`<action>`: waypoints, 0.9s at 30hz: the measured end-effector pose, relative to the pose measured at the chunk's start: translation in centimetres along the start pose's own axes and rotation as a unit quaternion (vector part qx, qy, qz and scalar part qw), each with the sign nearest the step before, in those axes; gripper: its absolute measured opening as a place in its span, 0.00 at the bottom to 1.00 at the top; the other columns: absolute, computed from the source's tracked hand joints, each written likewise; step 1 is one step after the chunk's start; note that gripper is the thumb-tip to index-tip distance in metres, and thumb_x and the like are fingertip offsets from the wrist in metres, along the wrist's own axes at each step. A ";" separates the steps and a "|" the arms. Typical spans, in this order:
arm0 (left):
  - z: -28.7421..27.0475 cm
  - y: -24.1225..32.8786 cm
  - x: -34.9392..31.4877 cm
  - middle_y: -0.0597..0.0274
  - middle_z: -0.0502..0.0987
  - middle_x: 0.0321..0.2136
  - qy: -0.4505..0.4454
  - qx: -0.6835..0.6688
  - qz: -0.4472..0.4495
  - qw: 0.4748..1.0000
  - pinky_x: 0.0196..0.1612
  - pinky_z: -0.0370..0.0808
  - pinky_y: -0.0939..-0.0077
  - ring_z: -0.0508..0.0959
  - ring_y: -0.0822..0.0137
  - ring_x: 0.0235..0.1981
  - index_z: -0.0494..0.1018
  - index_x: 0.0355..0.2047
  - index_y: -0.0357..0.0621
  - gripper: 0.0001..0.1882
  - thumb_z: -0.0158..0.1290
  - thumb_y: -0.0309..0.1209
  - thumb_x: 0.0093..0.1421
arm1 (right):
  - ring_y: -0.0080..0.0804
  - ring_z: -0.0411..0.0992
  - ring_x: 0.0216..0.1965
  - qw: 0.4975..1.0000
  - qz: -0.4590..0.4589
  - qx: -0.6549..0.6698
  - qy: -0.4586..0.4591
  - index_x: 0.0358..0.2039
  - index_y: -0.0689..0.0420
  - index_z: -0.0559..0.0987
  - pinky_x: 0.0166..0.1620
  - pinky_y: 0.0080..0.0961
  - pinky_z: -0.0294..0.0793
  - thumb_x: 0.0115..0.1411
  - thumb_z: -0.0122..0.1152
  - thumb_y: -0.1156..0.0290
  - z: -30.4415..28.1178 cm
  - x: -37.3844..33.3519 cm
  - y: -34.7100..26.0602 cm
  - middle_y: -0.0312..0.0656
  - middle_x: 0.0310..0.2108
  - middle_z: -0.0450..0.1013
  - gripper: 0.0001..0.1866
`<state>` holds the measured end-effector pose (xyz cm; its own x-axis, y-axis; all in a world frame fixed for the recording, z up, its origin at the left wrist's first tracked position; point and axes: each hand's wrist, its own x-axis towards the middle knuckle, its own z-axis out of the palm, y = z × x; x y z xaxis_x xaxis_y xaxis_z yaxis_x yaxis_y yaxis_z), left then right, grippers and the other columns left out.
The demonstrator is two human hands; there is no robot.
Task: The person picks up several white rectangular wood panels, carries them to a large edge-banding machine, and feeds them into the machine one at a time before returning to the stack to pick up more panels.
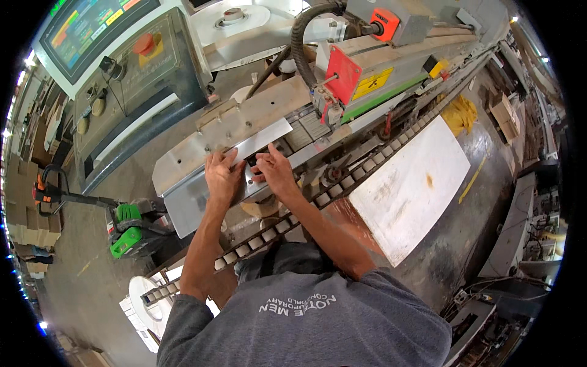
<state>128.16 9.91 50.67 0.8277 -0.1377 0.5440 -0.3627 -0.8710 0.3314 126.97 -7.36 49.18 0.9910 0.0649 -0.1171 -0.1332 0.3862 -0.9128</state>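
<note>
A narrow pale strip [262,139] lies lengthwise on the metal infeed bed of a long machine. My left hand [221,176] has its bent fingertips closed at the strip's near edge, with the thumb side turned towards my other hand. Just to the right, my right hand [275,174] is curled over a dark gap in the bed, its fingers bent inward. Whatever lies between those fingers is too small or hidden to make out. The bare metal plate [189,205] of the bed extends to the left of both hands.
Beyond my right hand stand a red guard plate [343,74] and a ribbed hose [299,46]. A roller track [336,189] runs diagonally on the near side, beside a large white board [416,186]. A control panel with a red button [144,44] is at upper left.
</note>
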 end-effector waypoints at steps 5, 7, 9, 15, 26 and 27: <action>0.1 -0.5 -0.2 0.56 0.74 0.26 0.000 -0.078 -0.050 0.996 0.37 0.73 0.61 0.75 0.53 0.31 0.82 0.43 0.44 0.21 0.68 0.28 0.46 | 0.33 0.78 0.40 1.000 0.003 -0.024 -0.015 0.68 0.74 0.48 0.32 0.23 0.85 0.67 0.52 0.71 -0.3 0.7 0.5 0.55 0.54 0.69 0.36; -0.2 -0.7 -0.4 0.56 0.74 0.26 -0.002 -0.079 -0.053 0.995 0.37 0.73 0.61 0.75 0.53 0.31 0.82 0.42 0.43 0.20 0.68 0.28 0.46 | 0.33 0.78 0.40 1.000 0.006 -0.023 -0.012 0.68 0.75 0.48 0.32 0.22 0.85 0.67 0.52 0.72 0.1 0.6 0.1 0.55 0.54 0.69 0.36; -0.3 -0.9 -0.5 0.56 0.75 0.26 -0.003 -0.079 -0.056 0.995 0.37 0.73 0.61 0.75 0.53 0.31 0.82 0.42 0.42 0.20 0.68 0.28 0.46 | 0.33 0.78 0.40 1.000 0.009 -0.022 -0.008 0.67 0.76 0.48 0.32 0.22 0.85 0.67 0.51 0.72 0.2 0.5 -0.2 0.55 0.54 0.69 0.35; -0.4 -0.9 -0.4 0.55 0.76 0.27 0.010 -0.080 -0.010 0.997 0.37 0.73 0.61 0.75 0.53 0.31 0.82 0.42 0.41 0.19 0.68 0.27 0.47 | 0.33 0.78 0.41 0.999 0.010 -0.048 -0.010 0.66 0.78 0.48 0.32 0.22 0.85 0.67 0.51 0.72 0.1 0.6 -0.6 0.57 0.53 0.69 0.35; 0.0 -0.1 0.0 0.53 0.75 0.27 0.011 -0.088 -0.022 0.996 0.36 0.73 0.61 0.75 0.52 0.30 0.81 0.41 0.39 0.18 0.67 0.24 0.47 | 0.32 0.78 0.36 0.998 -0.025 -0.051 0.006 0.63 0.82 0.55 0.30 0.22 0.84 0.66 0.52 0.68 -0.3 1.0 0.1 0.56 0.48 0.73 0.34; 0.0 0.0 0.2 0.53 0.75 0.27 0.010 -0.088 -0.023 0.996 0.36 0.73 0.61 0.75 0.52 0.30 0.81 0.41 0.39 0.18 0.67 0.24 0.47 | 0.32 0.78 0.36 0.998 -0.024 -0.051 0.006 0.63 0.82 0.55 0.30 0.22 0.84 0.66 0.52 0.68 -0.5 1.1 -0.1 0.56 0.48 0.73 0.34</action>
<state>128.30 9.87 50.75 0.8373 -0.0891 0.5394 -0.3954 -0.7801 0.4849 128.09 -7.74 48.91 0.9964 0.0363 -0.0767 -0.0840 0.2934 -0.9523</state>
